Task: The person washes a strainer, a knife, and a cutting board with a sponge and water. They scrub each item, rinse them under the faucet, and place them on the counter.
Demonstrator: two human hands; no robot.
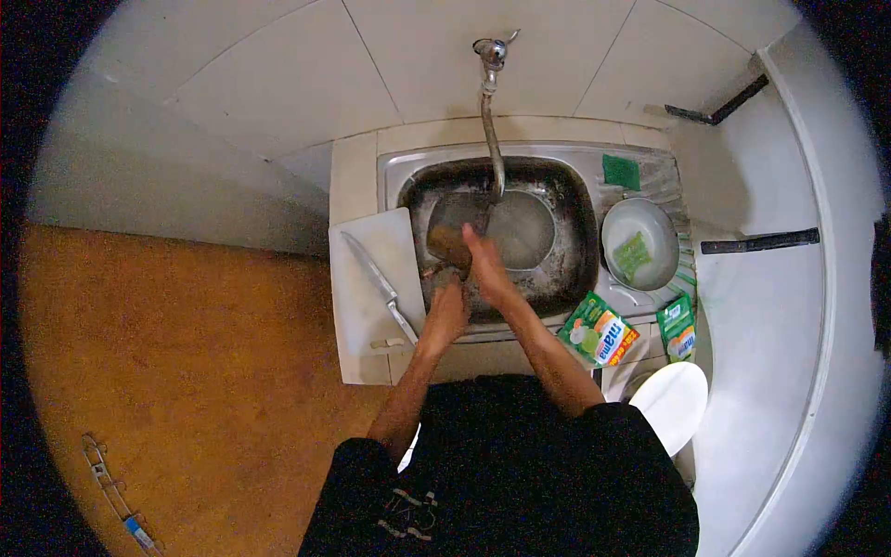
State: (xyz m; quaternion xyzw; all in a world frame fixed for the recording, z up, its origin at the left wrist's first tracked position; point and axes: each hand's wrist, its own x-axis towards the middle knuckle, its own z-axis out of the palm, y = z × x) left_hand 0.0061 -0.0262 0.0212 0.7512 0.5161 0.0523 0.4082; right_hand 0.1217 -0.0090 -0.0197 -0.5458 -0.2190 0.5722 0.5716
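Note:
Over the left part of the sink (580, 288), my left hand (447, 311) is closed around the handle of a dark pan (453, 212). The pan is tilted, with a brownish patch on its surface. My right hand (485, 265) is against the pan's right side, its fingers partly hidden, so its grip is unclear. A curved metal faucet (493, 139) hangs just above the pan's right edge. Beside the pan, a round, greyish lid or dish (524, 232) lies in the basin.
Left of the sink, a knife (376, 274) rests on a white cutting board (399, 251). On the right are a green scouring pad (621, 172), a bowl (664, 237) holding a green item, two green packets (599, 331) and a white plate (670, 404).

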